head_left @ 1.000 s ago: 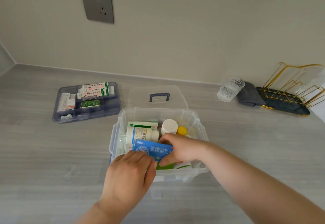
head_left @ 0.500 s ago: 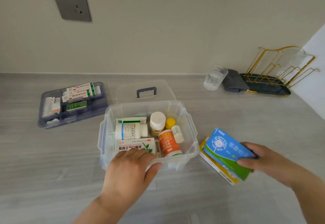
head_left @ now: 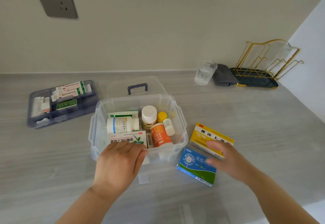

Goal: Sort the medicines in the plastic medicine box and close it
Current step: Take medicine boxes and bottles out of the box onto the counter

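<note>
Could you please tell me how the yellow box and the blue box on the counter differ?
The yellow box lies farther from the person; the blue box lies nearer. The yellow box has a red corner mark; the blue box has a green band and a dandelion picture. Both lie flat right of the clear bin, partly under the right hand.

Open clear medicine box holding bottles, two cartons beside it.

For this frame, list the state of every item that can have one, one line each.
Clear plastic medicine box: open, lid lying behind it.
Blue compartment tray: out, on counter.
Blue-green carton: outside, lying flat.
Yellow carton: outside, flat.
Orange bottle: inside, tilted.
Left hand: on box's front rim.
Right hand: open over cartons.
</note>
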Motion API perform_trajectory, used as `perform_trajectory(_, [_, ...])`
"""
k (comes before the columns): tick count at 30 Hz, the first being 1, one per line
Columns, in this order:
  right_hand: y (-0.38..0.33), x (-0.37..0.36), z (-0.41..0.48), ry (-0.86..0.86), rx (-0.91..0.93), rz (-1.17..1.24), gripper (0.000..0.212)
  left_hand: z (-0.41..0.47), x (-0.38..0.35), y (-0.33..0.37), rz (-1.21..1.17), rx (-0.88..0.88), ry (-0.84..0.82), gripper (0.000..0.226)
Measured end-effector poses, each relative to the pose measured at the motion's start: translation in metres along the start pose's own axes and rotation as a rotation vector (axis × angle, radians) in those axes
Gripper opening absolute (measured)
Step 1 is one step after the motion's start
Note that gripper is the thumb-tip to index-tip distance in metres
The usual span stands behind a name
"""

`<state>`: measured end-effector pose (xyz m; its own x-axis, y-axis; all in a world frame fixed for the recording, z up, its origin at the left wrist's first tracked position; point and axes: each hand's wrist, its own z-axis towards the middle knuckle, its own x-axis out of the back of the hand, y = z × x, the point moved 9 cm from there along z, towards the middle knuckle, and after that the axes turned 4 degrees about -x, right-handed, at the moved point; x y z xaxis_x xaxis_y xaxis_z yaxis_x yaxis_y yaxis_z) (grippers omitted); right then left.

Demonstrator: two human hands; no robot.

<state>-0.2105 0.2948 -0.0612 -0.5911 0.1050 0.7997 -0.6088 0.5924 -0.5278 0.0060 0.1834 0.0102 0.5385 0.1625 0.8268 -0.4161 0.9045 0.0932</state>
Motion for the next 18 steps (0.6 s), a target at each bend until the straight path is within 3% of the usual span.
perform_trajectory(2, [-0.03,0.034,0.005,0.194,0.082,0.147,0.026,-0.001,0.001,0.001,0.029,-0.015,0.021,0.068])
perform_trajectory(4, [-0.085,0.05,0.009,0.258,0.282,0.163,0.022,-0.002,0.001,0.0,0.051,-0.012,0.023,0.067])
perform_trajectory(6, [-0.142,0.033,0.016,0.146,0.463,-0.021,0.023,-0.002,0.001,-0.001,0.051,-0.004,0.032,0.067])
perform_trajectory(8, [-0.175,-0.004,0.031,0.018,0.552,-0.405,0.024,-0.002,0.001,-0.002,0.048,0.005,0.037,0.067])
perform_trajectory(10, [-0.181,-0.036,0.047,-0.043,0.55,-0.82,0.024,-0.002,0.0,-0.003,0.05,0.012,0.036,0.067])
perform_trajectory(12, [-0.176,-0.052,0.062,-0.051,0.516,-1.015,0.029,-0.004,-0.001,-0.004,0.045,0.017,0.028,0.067])
perform_trajectory(18, [-0.172,-0.053,0.071,0.024,0.547,-1.064,0.035,-0.004,-0.001,-0.005,0.038,0.023,0.021,0.066])
